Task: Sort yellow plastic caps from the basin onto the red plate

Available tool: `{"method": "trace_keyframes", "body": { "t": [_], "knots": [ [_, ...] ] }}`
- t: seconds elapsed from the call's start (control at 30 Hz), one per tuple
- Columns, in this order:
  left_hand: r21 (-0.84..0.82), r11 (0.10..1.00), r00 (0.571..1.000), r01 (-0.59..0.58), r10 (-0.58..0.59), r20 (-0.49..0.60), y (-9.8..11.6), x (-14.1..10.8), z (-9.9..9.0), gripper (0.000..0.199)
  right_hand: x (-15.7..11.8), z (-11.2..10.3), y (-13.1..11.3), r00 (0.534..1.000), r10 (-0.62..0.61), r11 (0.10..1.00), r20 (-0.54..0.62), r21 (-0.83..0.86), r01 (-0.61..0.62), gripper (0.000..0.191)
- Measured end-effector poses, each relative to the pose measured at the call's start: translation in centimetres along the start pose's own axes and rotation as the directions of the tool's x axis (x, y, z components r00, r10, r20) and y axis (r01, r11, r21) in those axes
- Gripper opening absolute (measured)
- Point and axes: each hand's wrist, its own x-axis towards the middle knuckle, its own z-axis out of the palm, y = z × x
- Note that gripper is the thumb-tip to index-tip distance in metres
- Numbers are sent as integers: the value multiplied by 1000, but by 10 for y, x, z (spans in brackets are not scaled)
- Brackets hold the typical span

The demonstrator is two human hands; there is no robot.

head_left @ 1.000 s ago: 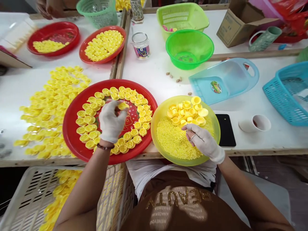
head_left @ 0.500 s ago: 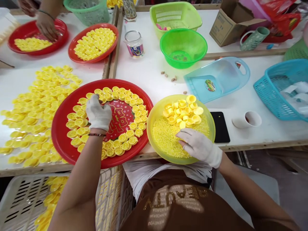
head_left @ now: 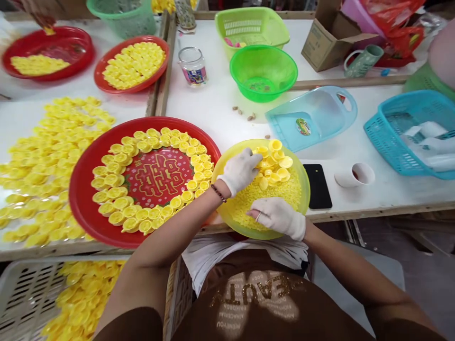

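My left hand [head_left: 241,173], in a white glove, reaches over the yellow bowl [head_left: 304,189]. Its bent fingers close at the left edge of a heap of small yellow plastic cups [head_left: 274,163], seemingly on one cup. Lower in the bowl, my right hand [head_left: 279,218], also gloved, hovers over yellow pellets [head_left: 289,192]. Its fingers are curled together, and whatever they hold is hidden. To the left, a round red tray [head_left: 82,199] carries a ring of yellow cup-shaped pieces [head_left: 122,203] around its printed middle.
Many yellow pieces [head_left: 46,161] lie loose at left. Behind are a green bowl [head_left: 263,71], a glass jar [head_left: 192,66] and a blue scoop [head_left: 313,118]. A phone [head_left: 318,186], a paper cup [head_left: 355,175] and a blue basket [head_left: 408,132] stand right. Another person's hand [head_left: 42,16] is top left.
My left hand has moved right from the red tray to the cups in the yellow bowl. My right hand has drawn slightly lower, its fingers more curled. The other person's hand has lifted.
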Motion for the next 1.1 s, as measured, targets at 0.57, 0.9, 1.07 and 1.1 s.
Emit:
{"method": "trace_keyframes", "body": {
  "t": [0.57,0.9,1.07,1.1],
  "knots": [
    [-182,983,984,-26,-7,-177,3,-19,-1,24,26,-47,-16,851,490,204,-189,974,99,50],
    [-446,886,971,-127,18,-240,21,-69,21,18,58,-35,-33,752,369,443,-546,815,374,56],
    [-430,890,960,-153,30,-279,21,-70,22,20,57,-32,-35,743,380,473,-551,806,355,56],
    [-429,888,956,-165,36,-291,21,-70,22,21,57,-34,-35,744,394,461,-540,816,348,56]
  ]
}}
